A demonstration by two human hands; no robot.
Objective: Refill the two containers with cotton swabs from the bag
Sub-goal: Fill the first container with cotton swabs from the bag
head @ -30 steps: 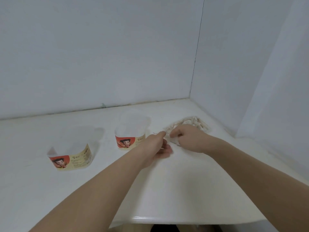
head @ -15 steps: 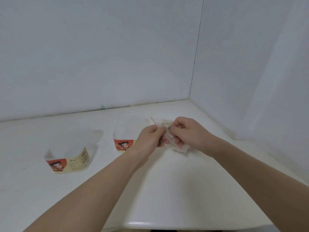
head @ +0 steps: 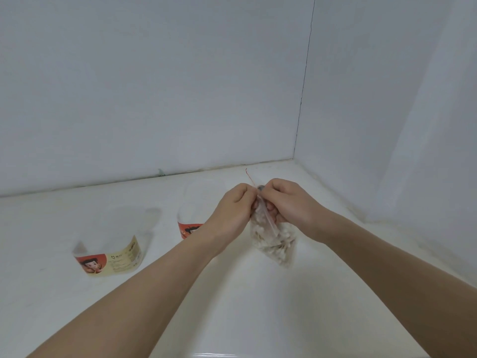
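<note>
Bag (head: 273, 241) of swabs, flat on the table (head: 232, 319) a second ago, now hangs lifted, left hand (head: 233, 210) and right hand (head: 289, 202) both pinching its tied neck, likely untying before filling containers (head: 111, 257).

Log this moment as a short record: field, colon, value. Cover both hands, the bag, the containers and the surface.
left hand: pinches the bag's neck
right hand: grips the neck from the other side
bag: clear, full of cotton swabs, hanging above the counter
tie: thin red string sticking up at the neck
left container: clear, labelled, standing on the counter, looks empty
right container: same kind, partly behind the left wrist
counter: white, in a corner
</note>
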